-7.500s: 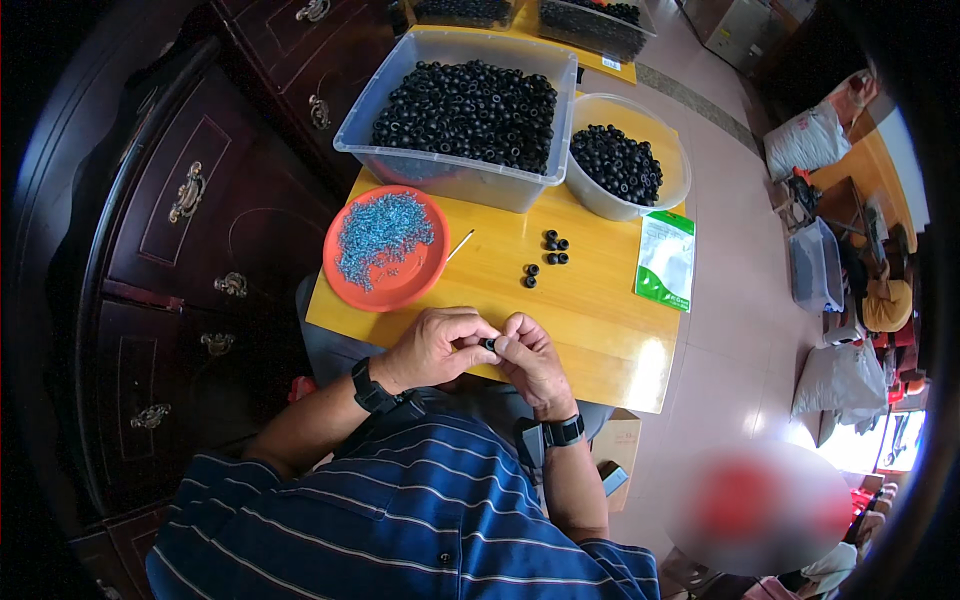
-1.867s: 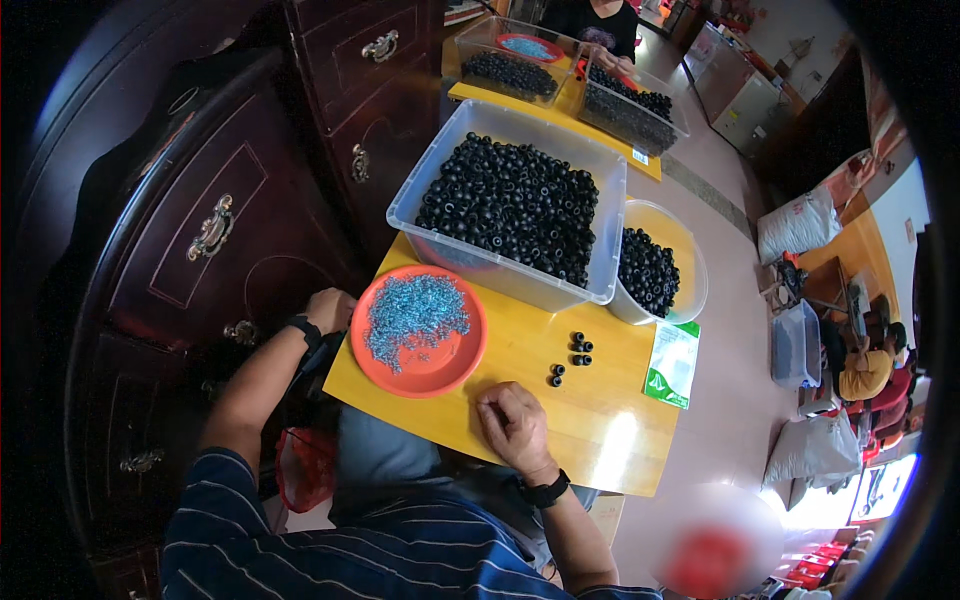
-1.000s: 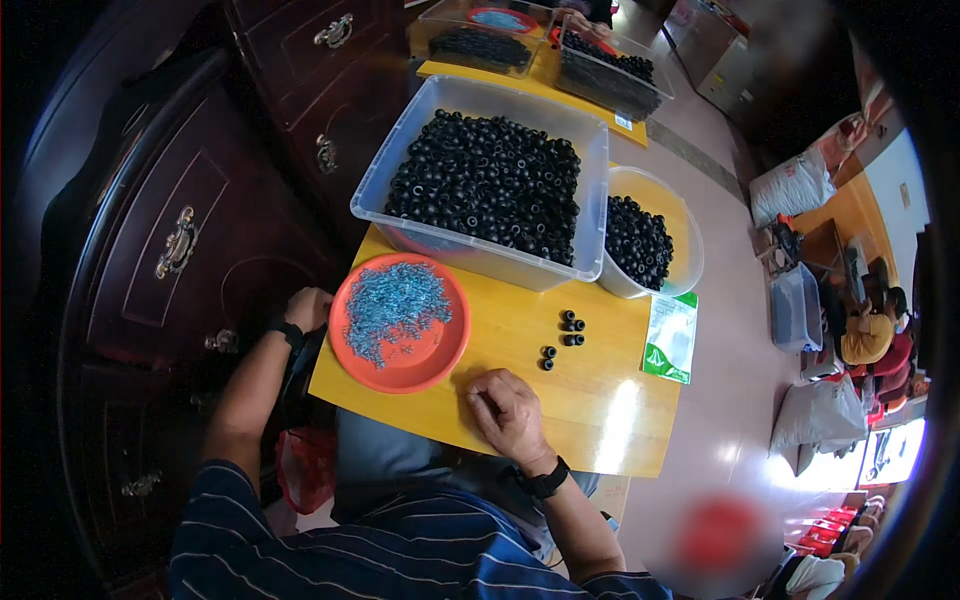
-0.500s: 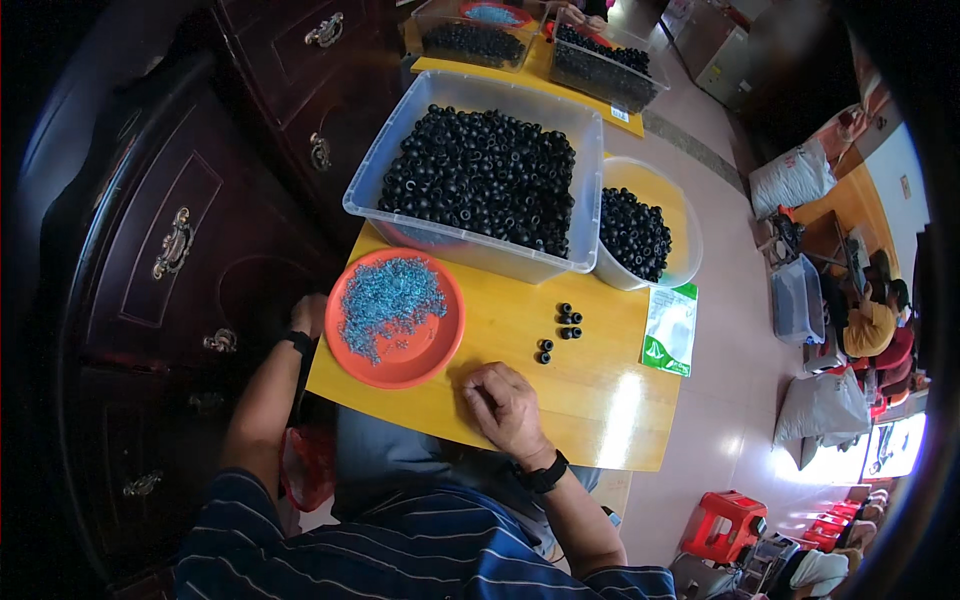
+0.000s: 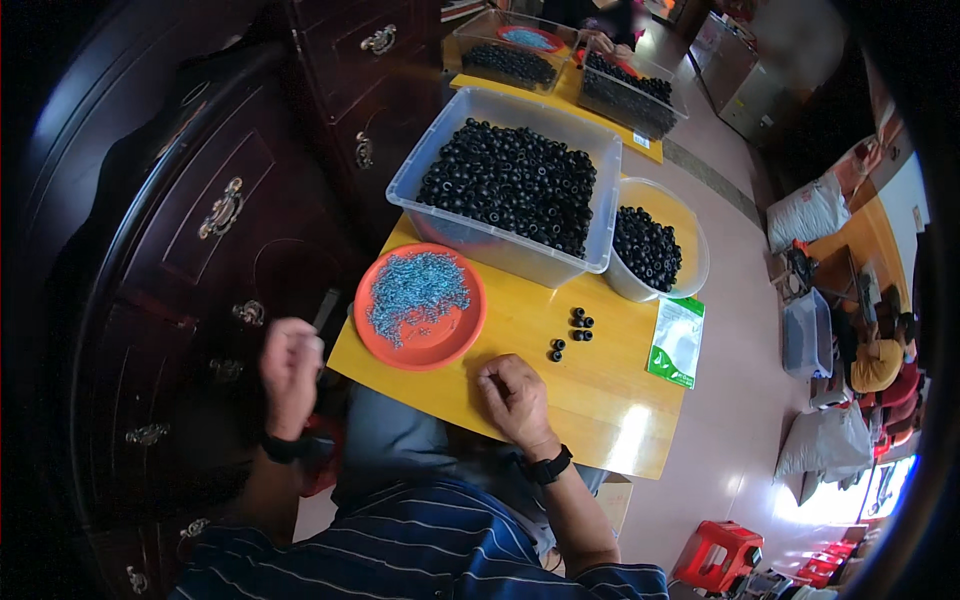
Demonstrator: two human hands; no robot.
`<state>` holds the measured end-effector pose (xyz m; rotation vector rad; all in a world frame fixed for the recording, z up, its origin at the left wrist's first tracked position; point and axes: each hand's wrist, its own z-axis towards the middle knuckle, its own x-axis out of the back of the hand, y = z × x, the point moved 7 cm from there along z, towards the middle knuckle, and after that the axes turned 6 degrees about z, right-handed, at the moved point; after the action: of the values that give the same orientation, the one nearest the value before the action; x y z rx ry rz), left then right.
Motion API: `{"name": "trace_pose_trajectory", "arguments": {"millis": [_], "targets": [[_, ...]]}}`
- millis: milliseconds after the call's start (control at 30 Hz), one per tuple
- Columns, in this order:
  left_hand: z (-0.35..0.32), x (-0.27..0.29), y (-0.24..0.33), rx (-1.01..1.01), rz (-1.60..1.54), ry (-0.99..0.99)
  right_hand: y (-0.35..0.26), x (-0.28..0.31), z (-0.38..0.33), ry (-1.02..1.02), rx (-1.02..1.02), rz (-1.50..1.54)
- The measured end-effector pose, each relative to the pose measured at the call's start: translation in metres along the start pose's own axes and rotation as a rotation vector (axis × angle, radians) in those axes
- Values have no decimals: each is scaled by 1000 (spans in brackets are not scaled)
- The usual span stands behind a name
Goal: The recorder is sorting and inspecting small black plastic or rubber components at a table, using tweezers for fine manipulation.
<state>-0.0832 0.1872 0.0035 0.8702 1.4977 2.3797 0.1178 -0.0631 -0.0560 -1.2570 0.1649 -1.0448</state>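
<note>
My right hand (image 5: 518,400) rests on the near edge of the yellow table (image 5: 600,400), fingers curled closed; whatever they hold, if anything, is hidden. Off the table's left edge, my left hand (image 5: 290,372) is raised and slightly blurred, its fingers bent together around something I cannot make out. Between the hands, farther in, sits an orange plate (image 5: 440,345) with a heap of small bluish metallic pieces (image 5: 415,290). Several small black ring-like parts (image 5: 580,322) stand in little groups beyond my right hand.
A large clear bin (image 5: 500,245) full of black parts stands at the back, beside a round tub (image 5: 690,245) of similar parts. A green-and-white packet (image 5: 677,340) lies at the right edge. Dark wooden drawers (image 5: 200,250) rise on the left. Another person's hand (image 5: 605,42) shows at a farther table.
My left hand has come up from beside the plate, toward me and clear of the table edge. My right hand stays closed on the table. The view has shifted slightly.
</note>
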Motion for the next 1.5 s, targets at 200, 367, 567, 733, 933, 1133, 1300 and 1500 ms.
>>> {"name": "trace_pose_trajectory", "arguments": {"millis": [200,367,567,733,933,1133,1300,1500], "targets": [[-58,-109,73,-267,-52,-438,31,-3,-20,30,-247,321],[-73,-147,72,-381,-26,-478,16,-6,-26,-54,-379,607],[-73,-167,67,-354,-13,-571,26,-7,-26,-36,-505,912],[-75,-170,61,-324,-43,-578,34,-6,-17,13,-654,980],[-88,-168,38,-322,-49,-632,35,25,24,-51,-373,-82],[-94,-173,27,-404,56,-636,48,18,42,-121,-438,-256],[-96,-175,38,-480,73,-636,43,14,52,-167,-452,-601],[-98,-188,48,-633,324,-747,38,16,54,-179,-462,-700]]}}
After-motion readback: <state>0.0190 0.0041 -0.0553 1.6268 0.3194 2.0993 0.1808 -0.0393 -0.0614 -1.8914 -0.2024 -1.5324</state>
